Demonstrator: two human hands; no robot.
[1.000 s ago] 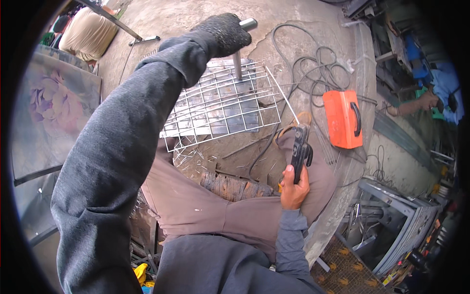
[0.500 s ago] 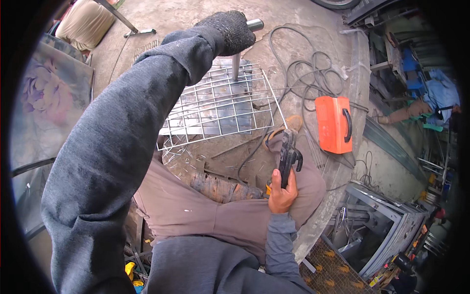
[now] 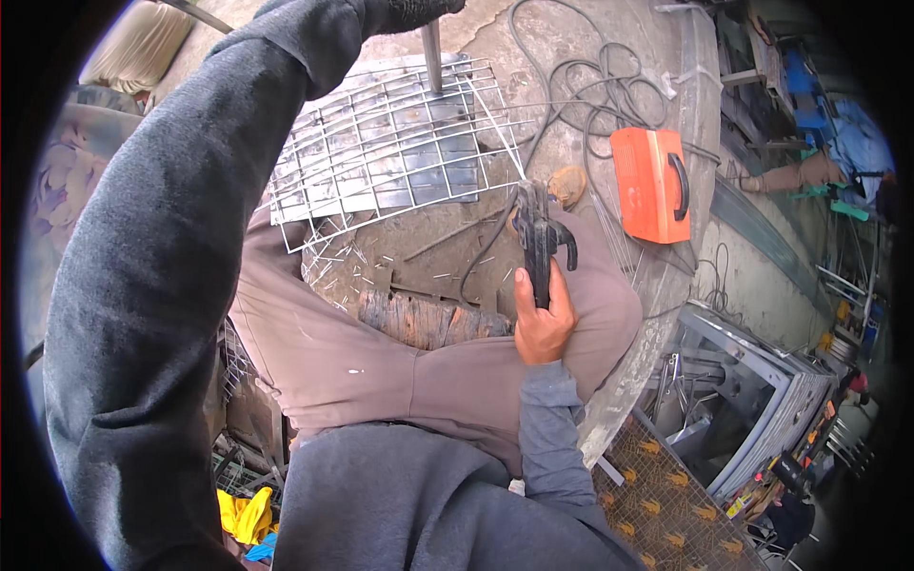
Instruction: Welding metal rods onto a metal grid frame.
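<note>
My left hand [image 3: 409,13], in a dark knitted glove, is partly cut off by the upper edge; its fingers are closed round a metal tube whose upright part [image 3: 432,59] comes down onto a wire mesh panel [image 3: 381,157]. The mesh lies over a grey metal sheet [image 3: 419,124] on the ground. My bare right hand [image 3: 546,328] grips a black welding electrode holder [image 3: 538,238] above my right thigh. From the holder's jaws a thin welding rod [image 3: 497,128] slants up and left across the mesh corner.
An orange box-shaped machine [image 3: 643,186] with a black handle stands to the right, with looped black cable [image 3: 609,86] beyond it. Rod stubs [image 3: 324,247] and a scorched cylindrical piece [image 3: 428,322] lie between my legs. Metal frames [image 3: 752,400] stand at the right.
The whole scene has shifted upward in the picture, and my left hand is now mostly beyond the upper edge. Both hands keep their hold; the electrode holder appears slightly farther left.
</note>
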